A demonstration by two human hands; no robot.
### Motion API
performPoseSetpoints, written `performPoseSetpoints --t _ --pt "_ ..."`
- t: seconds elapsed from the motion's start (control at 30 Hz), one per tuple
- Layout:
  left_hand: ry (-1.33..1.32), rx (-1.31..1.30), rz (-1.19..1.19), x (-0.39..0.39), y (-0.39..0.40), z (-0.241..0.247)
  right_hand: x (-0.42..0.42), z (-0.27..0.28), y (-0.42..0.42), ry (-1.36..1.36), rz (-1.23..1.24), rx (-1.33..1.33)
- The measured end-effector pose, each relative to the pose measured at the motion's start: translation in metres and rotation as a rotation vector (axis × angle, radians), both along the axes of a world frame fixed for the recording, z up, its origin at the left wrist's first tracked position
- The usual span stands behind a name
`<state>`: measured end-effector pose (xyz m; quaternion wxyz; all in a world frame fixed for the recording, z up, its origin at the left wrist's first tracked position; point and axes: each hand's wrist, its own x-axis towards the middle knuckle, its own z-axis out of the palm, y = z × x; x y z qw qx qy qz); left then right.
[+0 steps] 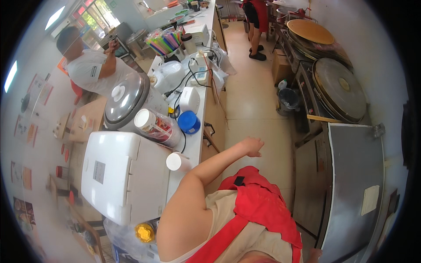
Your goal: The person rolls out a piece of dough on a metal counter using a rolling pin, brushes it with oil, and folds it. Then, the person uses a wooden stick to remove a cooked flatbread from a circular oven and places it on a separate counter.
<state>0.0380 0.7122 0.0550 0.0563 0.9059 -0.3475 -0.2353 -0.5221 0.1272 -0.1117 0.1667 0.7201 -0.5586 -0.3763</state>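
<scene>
Over the aisle floor [256, 105], my left hand [252, 146] is held out in front of me with no object in it, its fingers loosely spread. The left arm passes beside the counter edge, near a stack of white cups [177, 162]. Only a small part of my right hand [315, 254] shows at the bottom, close to the edge of a steel-topped cabinet [357, 184]; its fingers are mostly hidden. A red apron [263, 210] covers my front.
The counter holds a white lidded box [108, 174], a large lidded pot [123, 98], wrapped paper cups [158, 126], a blue-lidded jar [189, 122] and cables. Round griddles [340, 88] and a dark bucket [288, 100] line the right. One person [95, 65] stands beyond the counter, another [256, 29] ahead.
</scene>
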Motion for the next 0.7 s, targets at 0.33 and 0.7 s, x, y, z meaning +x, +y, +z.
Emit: performPoseSetpoints --t 0.33,0.7 --pt "0.035 0.059 0.007 -0.009 -0.002 0.001 0.000 -0.019 -0.010 0.058 -0.203 0.058" --pt "0.018 0.008 -0.053 -0.009 -0.010 -0.006 -0.025 -0.018 -0.024 0.060 -0.106 -0.005"
